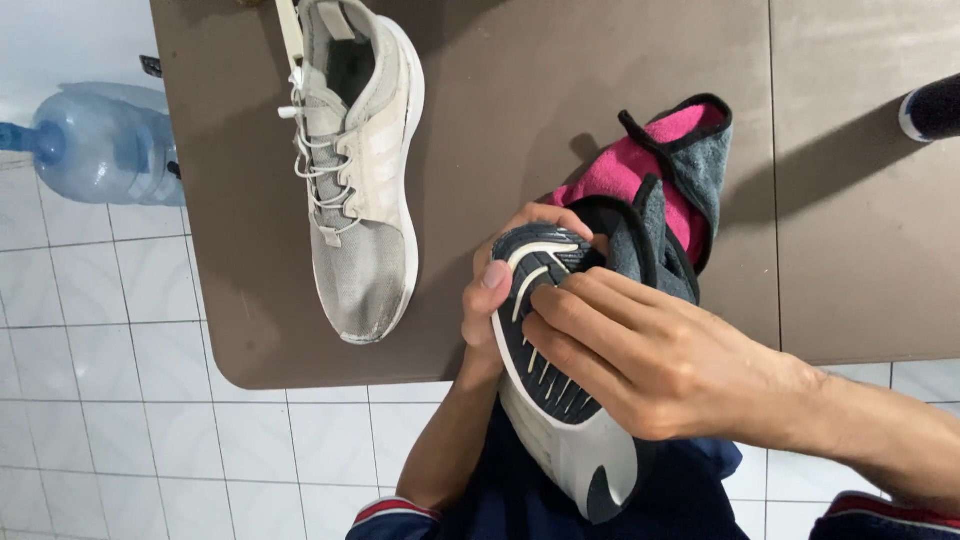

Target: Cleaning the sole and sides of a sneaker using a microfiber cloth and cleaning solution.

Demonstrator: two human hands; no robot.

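Going left to right: a water jug (100,145) lay on the tile floor off at 9 o'clock, and a grey shoe (355,170) sat on the brown counter (520,100), toe pointing to 6 o'clock. The one that mattered was the upturned shoe (560,390), sole facing up, long axis running from 11 o'clock at the toe to 5 o'clock at the heel. The left hand (490,300) was clenched round the toe end from the 9 o'clock side. The right hand (650,360) came in from 3 o'clock, its grip pinching a grey-and-pink cloth (660,190) against the sole, so it was the one actually on the tread.
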